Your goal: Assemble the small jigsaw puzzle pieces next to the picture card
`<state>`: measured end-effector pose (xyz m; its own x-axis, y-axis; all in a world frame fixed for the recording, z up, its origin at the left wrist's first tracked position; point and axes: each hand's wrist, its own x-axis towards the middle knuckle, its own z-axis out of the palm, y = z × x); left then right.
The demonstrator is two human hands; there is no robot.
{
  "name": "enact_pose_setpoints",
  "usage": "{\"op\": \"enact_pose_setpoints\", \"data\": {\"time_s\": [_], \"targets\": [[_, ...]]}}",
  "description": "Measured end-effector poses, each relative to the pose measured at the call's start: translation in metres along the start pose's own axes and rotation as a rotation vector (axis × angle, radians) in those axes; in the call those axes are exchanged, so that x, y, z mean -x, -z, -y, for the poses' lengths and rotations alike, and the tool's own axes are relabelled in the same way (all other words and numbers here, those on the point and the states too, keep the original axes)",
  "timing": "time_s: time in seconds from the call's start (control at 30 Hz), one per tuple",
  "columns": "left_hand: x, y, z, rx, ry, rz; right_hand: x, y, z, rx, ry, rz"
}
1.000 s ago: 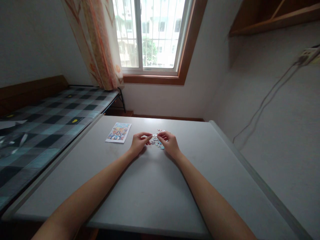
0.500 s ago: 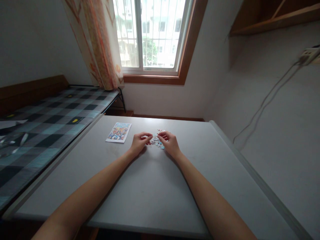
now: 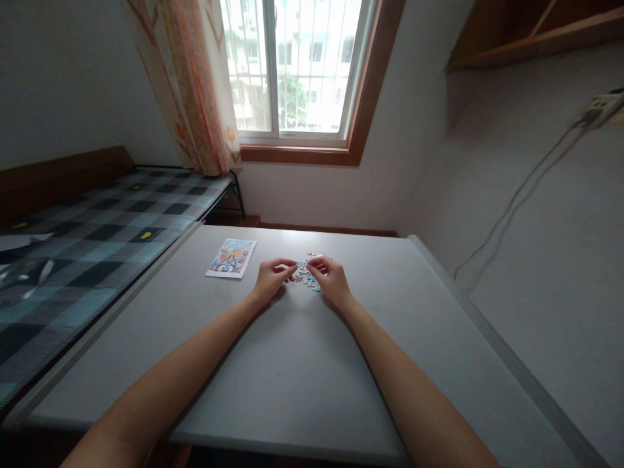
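A small heap of jigsaw pieces (image 3: 307,279), mostly white and light blue, lies on the table between my two hands. My left hand (image 3: 273,279) is at the heap's left edge, thumb and index finger brought together in a pinch. Opposite it, my right hand (image 3: 331,278) reaches over the right side of the heap, its fingers also pinched and hiding some of the pieces. Whatever sits between the fingertips of either hand is too small to make out. A colourful printed picture card (image 3: 231,259) lies flat to the left of my left hand.
The hands are over a light grey table (image 3: 287,370) with a raised right edge. At the left stands a bed with a checked cover (image 3: 117,221). A window (image 3: 297,71), a curtain (image 3: 195,84) and a wall socket with a cord (image 3: 517,201) lie beyond.
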<state>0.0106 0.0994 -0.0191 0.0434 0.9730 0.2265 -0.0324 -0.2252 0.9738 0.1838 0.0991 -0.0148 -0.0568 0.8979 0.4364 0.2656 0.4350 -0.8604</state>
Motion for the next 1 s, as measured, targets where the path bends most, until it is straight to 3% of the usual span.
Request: {"op": "enact_pose_setpoints", "data": {"time_s": [1.0], "targets": [[0.0001,0.0002,0.002,0.0,0.004,0.006,-0.0003,0.0004,-0.0017,0.029,0.018,-0.009]]}}
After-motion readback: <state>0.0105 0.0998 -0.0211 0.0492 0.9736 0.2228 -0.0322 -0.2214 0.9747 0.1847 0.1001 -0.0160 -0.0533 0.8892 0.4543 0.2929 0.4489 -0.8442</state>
